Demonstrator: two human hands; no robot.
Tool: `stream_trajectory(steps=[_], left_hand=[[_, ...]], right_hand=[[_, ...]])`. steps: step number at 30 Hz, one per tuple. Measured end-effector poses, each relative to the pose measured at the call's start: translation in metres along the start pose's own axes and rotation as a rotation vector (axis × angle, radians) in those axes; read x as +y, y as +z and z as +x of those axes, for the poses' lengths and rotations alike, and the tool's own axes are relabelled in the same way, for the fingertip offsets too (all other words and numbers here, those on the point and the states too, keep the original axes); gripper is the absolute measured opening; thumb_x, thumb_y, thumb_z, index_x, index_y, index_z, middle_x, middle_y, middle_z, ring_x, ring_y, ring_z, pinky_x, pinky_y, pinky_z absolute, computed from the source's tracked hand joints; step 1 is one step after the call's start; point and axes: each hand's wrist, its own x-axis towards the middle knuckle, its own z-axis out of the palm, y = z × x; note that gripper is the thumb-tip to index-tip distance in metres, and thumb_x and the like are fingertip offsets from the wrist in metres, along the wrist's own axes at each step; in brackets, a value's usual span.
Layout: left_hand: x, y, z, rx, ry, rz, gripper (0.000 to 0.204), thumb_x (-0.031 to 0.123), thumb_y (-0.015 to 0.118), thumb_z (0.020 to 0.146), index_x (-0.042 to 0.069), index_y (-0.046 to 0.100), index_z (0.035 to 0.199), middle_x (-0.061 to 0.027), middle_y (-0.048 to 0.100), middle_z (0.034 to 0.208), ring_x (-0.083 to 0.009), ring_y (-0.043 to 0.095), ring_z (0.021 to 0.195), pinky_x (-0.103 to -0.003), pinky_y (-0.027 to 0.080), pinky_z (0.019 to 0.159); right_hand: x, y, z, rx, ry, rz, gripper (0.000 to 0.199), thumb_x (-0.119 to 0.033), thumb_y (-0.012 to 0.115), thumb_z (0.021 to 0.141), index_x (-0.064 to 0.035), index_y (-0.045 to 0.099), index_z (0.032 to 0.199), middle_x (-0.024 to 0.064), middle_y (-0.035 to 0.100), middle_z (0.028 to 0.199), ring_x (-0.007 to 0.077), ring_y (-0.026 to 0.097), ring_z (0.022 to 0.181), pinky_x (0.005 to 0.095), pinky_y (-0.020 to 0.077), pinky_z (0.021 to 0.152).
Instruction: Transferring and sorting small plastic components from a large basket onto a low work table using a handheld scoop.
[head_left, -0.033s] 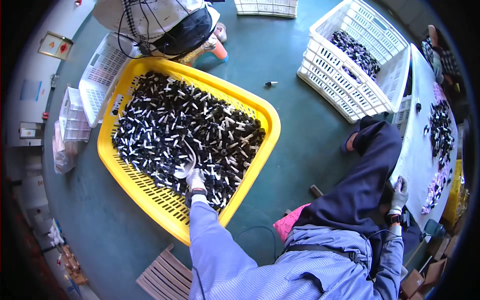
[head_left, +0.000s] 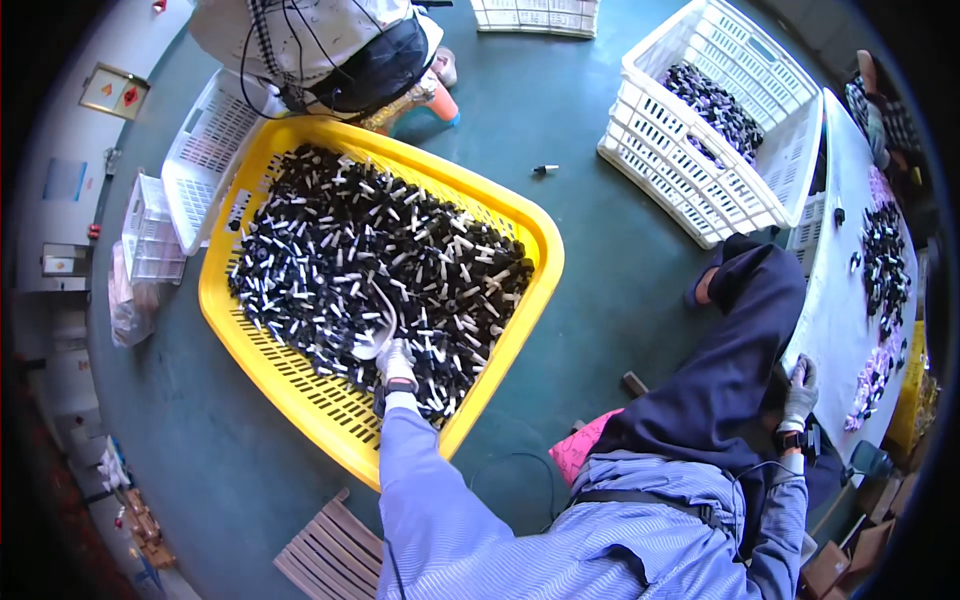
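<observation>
My left hand point(head_left: 397, 362), in a pale glove, grips a white scoop point(head_left: 373, 330) that digs into a heap of small black and white parts point(head_left: 350, 250). The parts fill a big yellow slatted crate point(head_left: 300, 385) on the floor in front of me. My right hand point(head_left: 800, 392), also gloved, rests flat against the edge of a white table point(head_left: 825, 300) at my right, beside my dark trouser leg point(head_left: 730, 370). Nothing is held in it.
Another person point(head_left: 330, 45) bends over the far rim of the yellow crate. A white crate point(head_left: 700, 190) with dark parts stands at the upper right, and empty white crates point(head_left: 205, 150) lie at the left. More dark parts point(head_left: 885, 255) lie on the table. A wooden slat stool point(head_left: 325, 555) sits by my left side.
</observation>
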Motion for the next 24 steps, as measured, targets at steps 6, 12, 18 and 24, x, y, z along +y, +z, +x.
stream_trajectory(steps=[6,12,18,24], left_hand=[[0.025,-0.017,0.040,-0.068,0.138,0.023,0.007,0.013,0.057,0.081,0.009,0.057,0.076,-0.0020,0.045,0.051,-0.0150,0.040,0.036,-0.030,0.032,0.034],[-0.005,-0.012,0.044,-0.092,0.106,0.134,0.014,0.011,0.060,0.083,0.003,0.055,0.094,-0.0053,0.051,0.059,-0.0171,0.048,0.042,-0.030,0.038,0.038],[-0.014,-0.023,0.038,0.034,0.111,0.022,0.032,-0.001,0.056,0.078,0.003,0.053,0.110,-0.0057,0.053,0.067,-0.0167,0.051,0.049,-0.031,0.038,0.040],[0.018,-0.031,0.007,-0.092,0.179,0.197,0.025,0.003,0.054,0.082,0.001,0.057,0.107,-0.0032,0.048,0.054,-0.0134,0.044,0.037,-0.027,0.034,0.034]], right_hand=[[-0.020,0.004,-0.002,-0.157,0.046,0.074,0.025,-0.017,0.054,0.092,-0.0032,0.063,0.111,0.0098,0.068,0.099,0.0177,0.062,0.085,0.0306,0.0479,0.079],[-0.010,0.000,-0.002,-0.073,0.054,-0.038,0.023,-0.019,0.054,0.092,-0.0048,0.063,0.108,0.0117,0.068,0.099,0.0212,0.063,0.090,0.0322,0.0475,0.082],[-0.026,0.008,-0.001,-0.110,0.130,-0.034,0.024,-0.022,0.054,0.093,-0.0062,0.063,0.109,0.0096,0.068,0.101,0.0201,0.063,0.092,0.0320,0.0467,0.083],[-0.005,0.007,0.002,-0.077,0.066,-0.010,0.025,-0.021,0.054,0.092,-0.0047,0.063,0.109,0.0100,0.067,0.102,0.0193,0.062,0.092,0.0321,0.0467,0.084]])
